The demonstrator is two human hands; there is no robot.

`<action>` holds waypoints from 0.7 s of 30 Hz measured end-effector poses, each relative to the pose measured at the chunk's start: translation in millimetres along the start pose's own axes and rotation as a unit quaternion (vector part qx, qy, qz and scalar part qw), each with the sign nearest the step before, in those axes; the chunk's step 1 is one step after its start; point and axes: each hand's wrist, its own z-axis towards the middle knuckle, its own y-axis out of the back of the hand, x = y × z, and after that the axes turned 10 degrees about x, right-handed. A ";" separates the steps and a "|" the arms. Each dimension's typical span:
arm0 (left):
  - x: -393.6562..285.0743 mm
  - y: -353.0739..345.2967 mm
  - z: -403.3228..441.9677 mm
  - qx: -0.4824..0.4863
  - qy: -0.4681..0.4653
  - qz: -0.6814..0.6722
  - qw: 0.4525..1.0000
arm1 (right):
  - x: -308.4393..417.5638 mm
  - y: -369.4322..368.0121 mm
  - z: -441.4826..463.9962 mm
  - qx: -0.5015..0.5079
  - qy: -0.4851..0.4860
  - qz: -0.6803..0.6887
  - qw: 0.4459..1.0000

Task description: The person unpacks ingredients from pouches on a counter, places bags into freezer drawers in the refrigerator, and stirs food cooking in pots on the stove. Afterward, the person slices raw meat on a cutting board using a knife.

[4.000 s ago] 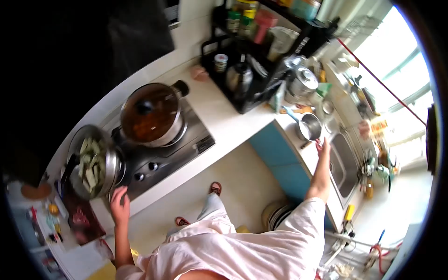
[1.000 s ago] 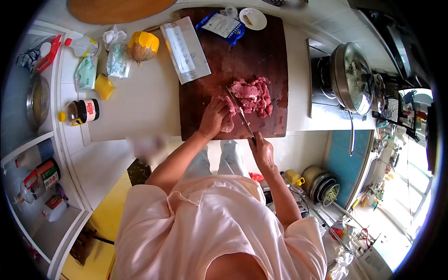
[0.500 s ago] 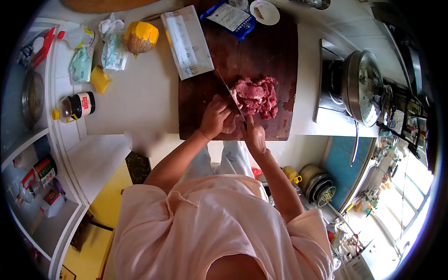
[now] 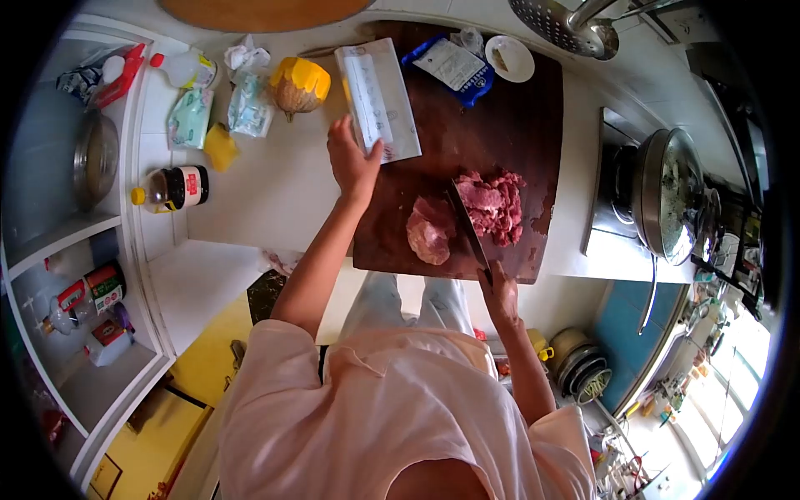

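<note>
My right hand (image 4: 502, 298) is closed round the handle of a kitchen knife (image 4: 469, 223), its dark blade pointing away from me over the cutting board (image 4: 508, 108). Left of the blade lies a larger piece of raw meat (image 4: 431, 232); a pile of cut raw meat (image 4: 492, 204) sits on its right. My left hand (image 4: 353, 160) is raised off the meat, thumb and fingers apart, at the near left corner of a white printed package (image 4: 379, 100). Its thumb overlaps the package edge; whether it touches I cannot tell.
A blue-edged packet (image 4: 450, 68) and a small white plate (image 4: 509, 60) stand at the board's back. Leftward are a cut pumpkin (image 4: 298, 87), tissue packs (image 4: 191, 118) and a dark sauce bottle (image 4: 173, 189). To the right, a lidded pan (image 4: 667, 196) sits on the stove.
My left hand has let go of the meat and moved up and left to the white package. My right hand has drawn the knife slightly back towards me. The whole view has shifted.
</note>
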 end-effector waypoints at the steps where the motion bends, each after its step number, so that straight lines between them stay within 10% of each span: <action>1: 7.1 -4.5 9.3 0.034 0.115 -0.079 0.990 | -1.9 -0.1 -1.0 0.007 -0.006 -0.002 1.000; 7: 27.9 -28.5 57.7 0.091 0.273 -0.426 0.858 | -6.4 -4.1 1.8 0.009 -0.013 -0.001 1.000; 13: -92.9 80.8 66.7 -0.070 0.131 -0.686 0.713 | -6.6 -1.0 1.7 0.001 -0.005 0.020 1.000; 21: 7.4 83.2 180.5 -0.193 0.185 -0.622 0.736 | -5.4 4.6 3.2 0.001 0.019 0.045 0.999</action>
